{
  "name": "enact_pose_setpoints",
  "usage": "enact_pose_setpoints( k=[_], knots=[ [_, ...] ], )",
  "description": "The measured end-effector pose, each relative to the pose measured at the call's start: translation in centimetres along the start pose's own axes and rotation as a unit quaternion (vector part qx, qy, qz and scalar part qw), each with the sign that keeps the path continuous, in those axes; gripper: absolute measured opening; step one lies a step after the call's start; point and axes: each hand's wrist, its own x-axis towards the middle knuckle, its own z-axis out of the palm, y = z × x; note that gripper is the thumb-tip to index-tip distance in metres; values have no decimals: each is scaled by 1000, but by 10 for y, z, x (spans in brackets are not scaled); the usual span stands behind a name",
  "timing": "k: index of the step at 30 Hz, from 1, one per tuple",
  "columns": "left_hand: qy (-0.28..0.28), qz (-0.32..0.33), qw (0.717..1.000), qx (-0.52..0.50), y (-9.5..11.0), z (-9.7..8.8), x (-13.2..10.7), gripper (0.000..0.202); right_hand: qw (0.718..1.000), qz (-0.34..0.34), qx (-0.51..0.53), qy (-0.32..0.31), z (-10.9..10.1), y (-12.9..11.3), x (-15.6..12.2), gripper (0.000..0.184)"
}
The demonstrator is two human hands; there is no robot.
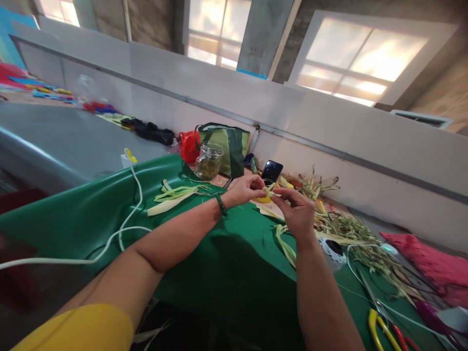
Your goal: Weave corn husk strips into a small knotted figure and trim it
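In the head view, the left hand (244, 190) and the right hand (298, 209) meet above a smooth, dark-green sheet (248, 229), their fingertips close together. Both pinch a small, pale yellow-green piece of husk (269, 192) between thumb and fingers; the piece sits between the two hands, thin and leafy, its exact form too small to make out. A bracelet of round, dark-green beads (221, 204) circles the left wrist.

Near the left forearm, long, flat husk strips (175, 196) lie on the sheet, some fresh green, one broad and cream-coloured. Below the right hand rests a curled, ribbed green husk (287, 246). Beyond the hands stand a clear, cylindrical glass mug (209, 163) with a looped handle and a soft-sided green tote bag (224, 141); a dark, glossy phone (272, 171) leans nearby. To the right spreads a brittle, tangled heap of dried plant stems (341, 224), with a rounded white spool (332, 249) by the right forearm. Farther right are slim-bladed metal scissors (372, 294), curved yellow handles (373, 324) and a crumpled pink cloth (435, 263).
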Motion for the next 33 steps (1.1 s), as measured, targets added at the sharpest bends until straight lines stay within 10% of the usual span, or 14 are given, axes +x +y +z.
enact_pose_setpoints(
  k=[33],
  knots=[
    [37, -29, 998, -33, -9, 10, 0, 29, 982, -88, -166, -16, 15, 15, -7, 18]
  ],
)
